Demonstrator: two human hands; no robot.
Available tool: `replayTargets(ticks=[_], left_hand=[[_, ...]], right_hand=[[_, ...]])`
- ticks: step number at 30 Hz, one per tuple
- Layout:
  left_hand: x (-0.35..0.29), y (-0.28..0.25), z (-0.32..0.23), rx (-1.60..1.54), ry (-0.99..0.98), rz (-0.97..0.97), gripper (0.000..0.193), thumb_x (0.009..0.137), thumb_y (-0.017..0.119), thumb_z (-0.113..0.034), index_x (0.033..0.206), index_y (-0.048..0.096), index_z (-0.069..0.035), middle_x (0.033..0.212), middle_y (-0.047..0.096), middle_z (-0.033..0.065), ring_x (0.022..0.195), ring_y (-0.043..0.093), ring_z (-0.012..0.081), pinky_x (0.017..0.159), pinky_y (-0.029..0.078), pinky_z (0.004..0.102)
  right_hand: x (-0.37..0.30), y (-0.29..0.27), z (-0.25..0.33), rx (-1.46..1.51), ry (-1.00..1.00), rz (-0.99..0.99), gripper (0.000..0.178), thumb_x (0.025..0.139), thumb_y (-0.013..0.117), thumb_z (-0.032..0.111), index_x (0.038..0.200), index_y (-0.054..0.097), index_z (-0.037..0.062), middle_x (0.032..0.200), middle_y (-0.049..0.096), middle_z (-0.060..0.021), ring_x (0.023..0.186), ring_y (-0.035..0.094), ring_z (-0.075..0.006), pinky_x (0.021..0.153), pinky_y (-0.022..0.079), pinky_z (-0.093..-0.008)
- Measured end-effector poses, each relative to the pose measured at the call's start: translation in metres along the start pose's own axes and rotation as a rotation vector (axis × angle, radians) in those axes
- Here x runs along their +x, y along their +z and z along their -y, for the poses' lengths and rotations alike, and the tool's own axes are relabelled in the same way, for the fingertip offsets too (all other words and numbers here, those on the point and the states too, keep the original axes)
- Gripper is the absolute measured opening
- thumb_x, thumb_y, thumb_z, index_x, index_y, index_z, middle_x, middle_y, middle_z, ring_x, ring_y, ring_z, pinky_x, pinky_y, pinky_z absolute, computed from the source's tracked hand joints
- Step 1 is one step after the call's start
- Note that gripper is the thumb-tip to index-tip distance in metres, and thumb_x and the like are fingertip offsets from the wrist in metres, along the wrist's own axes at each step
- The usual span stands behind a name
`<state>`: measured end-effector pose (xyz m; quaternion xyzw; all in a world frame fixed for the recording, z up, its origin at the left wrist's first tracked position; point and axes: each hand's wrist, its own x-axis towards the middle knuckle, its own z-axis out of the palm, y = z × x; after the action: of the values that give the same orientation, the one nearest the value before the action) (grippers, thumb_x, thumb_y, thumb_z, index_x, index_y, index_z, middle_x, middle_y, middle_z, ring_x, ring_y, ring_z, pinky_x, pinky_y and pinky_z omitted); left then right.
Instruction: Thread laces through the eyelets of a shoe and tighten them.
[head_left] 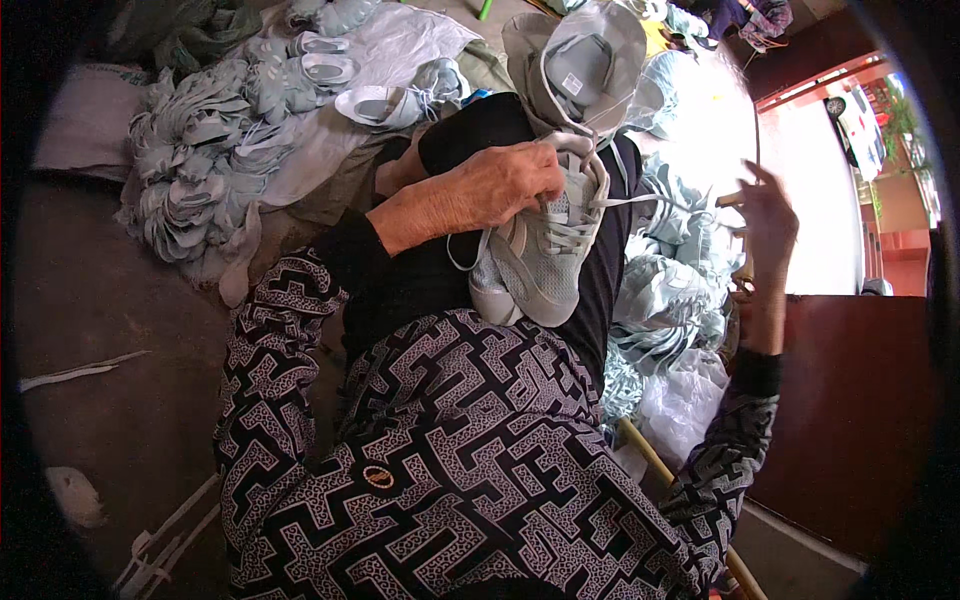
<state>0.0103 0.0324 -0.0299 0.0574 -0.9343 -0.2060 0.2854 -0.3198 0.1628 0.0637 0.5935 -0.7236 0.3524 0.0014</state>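
Observation:
On my lap lies a pale grey sneaker upper [562,262] with mesh panels, its toe pointing toward me. A second upper [490,290] sits partly hidden under its left side. My left hand [510,185] is closed on the upper's left edge by the tongue, and its fingertips are partly hidden. Out to the right, my right hand [772,222] is raised, thumb and fingers drawn together on the white shoelace [650,198]. The lace runs taut from the upper's eyelets to that hand. Crossed lacing shows over the front of the upper.
Heaped pale uppers [190,190] lie at the left, and more stacks [670,290] stand close by my right leg. Beyond my knees are a pale cloth-like container [585,65] and a loose upper [378,105]. A yellow pole [650,455] and a dark red panel [850,400] are at right.

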Motion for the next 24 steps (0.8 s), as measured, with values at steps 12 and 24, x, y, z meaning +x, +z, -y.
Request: replayTargets(ticks=[12,24], left_hand=[[-0.008,0.012,-0.006,-0.043,0.018,-0.235,0.024,0.07,0.061,0.004,0.091,0.052,-0.003,0.098,0.051,0.0116,0.095,0.057,0.0306,0.08,0.049,0.036],[0.003,-0.007,0.0,-0.116,-0.046,0.075,0.018,0.078,0.057,-0.003,0.095,0.055,-0.006,0.089,0.056,0.0123,0.09,0.062,0.0295,0.073,0.051,0.0364]], right_hand=[[-0.045,0.129,0.076,-0.175,-0.603,0.247,0.017,0.079,0.055,0.011,0.095,0.058,0.0151,0.076,0.06,-0.0059,0.067,0.062,-0.0276,0.051,0.046,-0.0385],[0.028,-0.101,-0.019,-0.377,-0.01,-0.444,0.022,0.094,0.052,0.03,0.106,0.066,0.0181,0.072,0.063,-0.0013,0.06,0.058,-0.0119,0.053,0.046,-0.0279]])
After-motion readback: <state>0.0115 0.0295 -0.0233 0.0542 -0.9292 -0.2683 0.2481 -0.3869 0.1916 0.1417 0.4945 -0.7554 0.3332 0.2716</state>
